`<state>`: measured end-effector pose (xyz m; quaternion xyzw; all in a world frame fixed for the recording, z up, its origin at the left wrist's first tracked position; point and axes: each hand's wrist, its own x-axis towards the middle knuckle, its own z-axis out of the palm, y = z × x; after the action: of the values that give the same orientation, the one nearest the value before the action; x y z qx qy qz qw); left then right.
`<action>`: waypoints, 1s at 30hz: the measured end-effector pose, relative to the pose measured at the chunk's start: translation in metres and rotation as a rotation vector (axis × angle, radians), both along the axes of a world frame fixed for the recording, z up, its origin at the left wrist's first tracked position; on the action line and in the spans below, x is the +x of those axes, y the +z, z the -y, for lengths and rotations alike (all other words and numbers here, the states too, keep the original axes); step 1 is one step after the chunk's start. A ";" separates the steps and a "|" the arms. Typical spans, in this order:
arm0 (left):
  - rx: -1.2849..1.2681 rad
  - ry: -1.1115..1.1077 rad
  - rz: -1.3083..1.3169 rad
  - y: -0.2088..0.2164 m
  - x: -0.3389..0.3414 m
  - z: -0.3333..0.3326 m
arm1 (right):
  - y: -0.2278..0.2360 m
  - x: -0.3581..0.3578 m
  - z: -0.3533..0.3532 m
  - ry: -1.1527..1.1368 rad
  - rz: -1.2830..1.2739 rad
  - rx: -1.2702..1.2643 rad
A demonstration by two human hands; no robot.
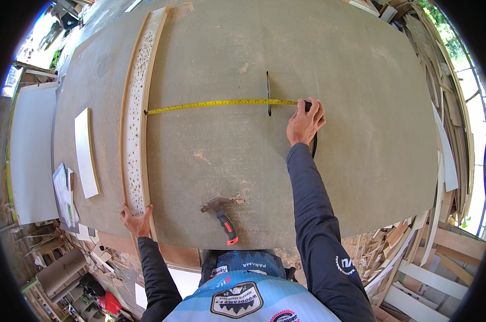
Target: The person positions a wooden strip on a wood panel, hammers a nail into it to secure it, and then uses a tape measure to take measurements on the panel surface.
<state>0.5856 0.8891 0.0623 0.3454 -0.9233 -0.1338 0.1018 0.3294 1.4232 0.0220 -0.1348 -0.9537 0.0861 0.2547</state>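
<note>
My right hand (305,124) grips a tape measure case (308,105) on a large grey-brown board (334,134). Its yellow tape (221,104) runs left across the board to the edge of a long perforated wooden strip (137,107). My left hand (137,220) rests on the near end of that strip at the board's front edge. A thin dark pencil-like tool (268,94) lies across the tape. A claw hammer (221,212) with a black and orange handle lies near the front edge between my arms.
A narrow white panel (86,153) lies left of the strip, with papers (65,196) beside it. A white sheet (32,155) stands further left. Stacked timber offcuts (430,257) fill the right side and clutter (71,273) sits low left.
</note>
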 end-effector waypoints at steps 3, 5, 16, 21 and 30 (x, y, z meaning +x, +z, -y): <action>-0.014 -0.002 0.001 0.001 -0.001 -0.002 | -0.002 0.000 -0.002 0.019 0.001 -0.010; -0.044 -0.007 -0.004 -0.004 0.002 0.003 | -0.002 0.000 -0.001 0.023 0.008 -0.008; -0.011 0.007 0.013 0.002 0.000 -0.001 | -0.002 0.000 -0.001 0.042 -0.026 -0.030; 0.000 0.015 0.037 0.007 -0.002 -0.004 | 0.000 0.000 -0.001 0.043 -0.014 -0.039; 0.019 0.000 0.037 0.007 -0.004 -0.002 | 0.000 -0.001 -0.002 0.061 -0.016 -0.037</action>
<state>0.5817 0.8907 0.0696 0.3490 -0.9236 -0.1361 0.0815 0.3284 1.4250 0.0220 -0.1097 -0.9535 0.1125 0.2573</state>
